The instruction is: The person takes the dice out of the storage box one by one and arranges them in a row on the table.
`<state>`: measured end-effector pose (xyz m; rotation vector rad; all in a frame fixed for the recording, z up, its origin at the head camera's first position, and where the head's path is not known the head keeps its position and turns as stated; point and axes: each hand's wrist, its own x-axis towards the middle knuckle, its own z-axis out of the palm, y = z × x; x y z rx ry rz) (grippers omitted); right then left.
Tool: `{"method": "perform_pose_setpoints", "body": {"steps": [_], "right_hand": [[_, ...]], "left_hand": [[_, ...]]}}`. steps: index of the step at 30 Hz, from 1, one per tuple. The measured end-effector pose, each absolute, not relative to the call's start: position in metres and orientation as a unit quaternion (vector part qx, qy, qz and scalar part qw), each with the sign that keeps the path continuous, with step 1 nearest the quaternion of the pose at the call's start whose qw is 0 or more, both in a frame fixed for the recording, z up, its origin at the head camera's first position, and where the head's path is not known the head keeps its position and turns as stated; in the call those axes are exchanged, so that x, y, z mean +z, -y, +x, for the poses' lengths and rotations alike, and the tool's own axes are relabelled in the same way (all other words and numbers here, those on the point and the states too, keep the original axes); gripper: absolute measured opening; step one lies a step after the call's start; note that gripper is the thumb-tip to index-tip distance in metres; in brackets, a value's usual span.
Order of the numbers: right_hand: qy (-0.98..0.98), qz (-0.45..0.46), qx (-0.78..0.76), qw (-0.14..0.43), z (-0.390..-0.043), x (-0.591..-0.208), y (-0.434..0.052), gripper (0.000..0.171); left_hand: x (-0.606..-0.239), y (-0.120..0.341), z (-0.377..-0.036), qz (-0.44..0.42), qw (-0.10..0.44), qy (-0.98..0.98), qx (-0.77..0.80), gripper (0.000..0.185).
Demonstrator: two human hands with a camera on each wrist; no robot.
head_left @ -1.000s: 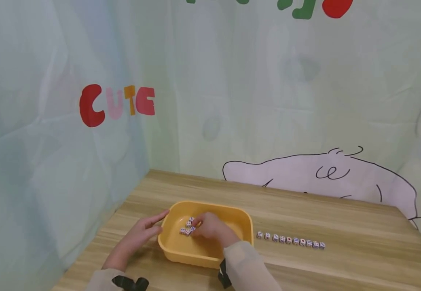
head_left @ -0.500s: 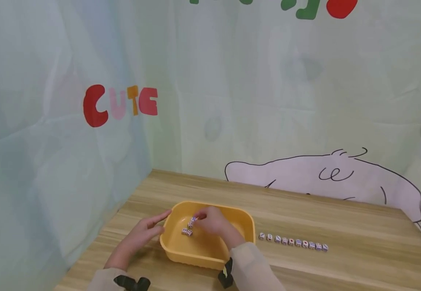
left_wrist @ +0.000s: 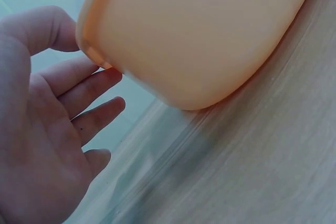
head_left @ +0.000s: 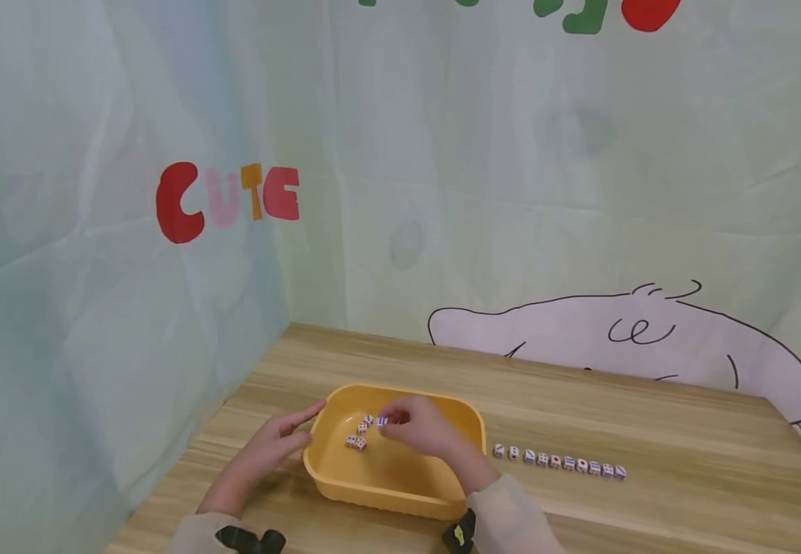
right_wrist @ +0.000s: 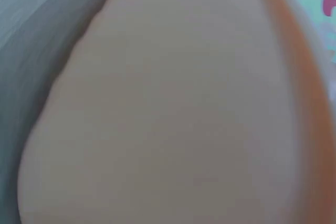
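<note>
Die (head_left: 382, 422) now pinched in right grip (head_left: 424, 425), drawn right and apart from far pair (head_left: 362, 428) since half a second ago; still inside tub (head_left: 382, 492), lifted or not: cannot tell. Four loose dice (head_left: 361, 444) remaining toward tub's left side, barely shifted. Row (head_left: 569, 464) of ten on worktop (head_left: 684, 508) right of tub, unchanged. Left grip (head_left: 272, 446) relaxed, outstretched, touching tub's left wall, holding nothing. Likely meaning: single die picked out of the five, not yet out of tub.
</note>
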<state>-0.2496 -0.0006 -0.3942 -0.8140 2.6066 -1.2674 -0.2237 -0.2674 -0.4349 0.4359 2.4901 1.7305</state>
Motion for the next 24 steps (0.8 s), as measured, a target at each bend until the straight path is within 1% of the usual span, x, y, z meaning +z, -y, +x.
{"method": "perform_pose_setpoints", "body": {"steps": [6, 10, 15, 24], "right_hand": [[-0.872, -0.26, -0.409, 0.061, -0.24, -0.375, -0.031, 0.018], [-0.877, -0.258, -0.403, 0.046, -0.237, -0.367, -0.052, 0.02], [-0.881, -0.248, -0.402, 0.031, -0.235, -0.367, -0.083, 0.021], [-0.891, -0.231, -0.39, 0.028, -0.224, -0.368, -0.142, 0.024]], "left_hand": [[-0.432, 0.266, -0.225, 0.144, 0.033, -0.815, 0.561, 0.057], [-0.432, 0.268, -0.226, 0.145, 0.031, -0.812, 0.564, 0.056], [-0.432, 0.27, -0.225, 0.151, 0.034, -0.81, 0.565, 0.056], [-0.433, 0.266, -0.223, 0.142, 0.043, -0.813, 0.563, 0.057]]}}
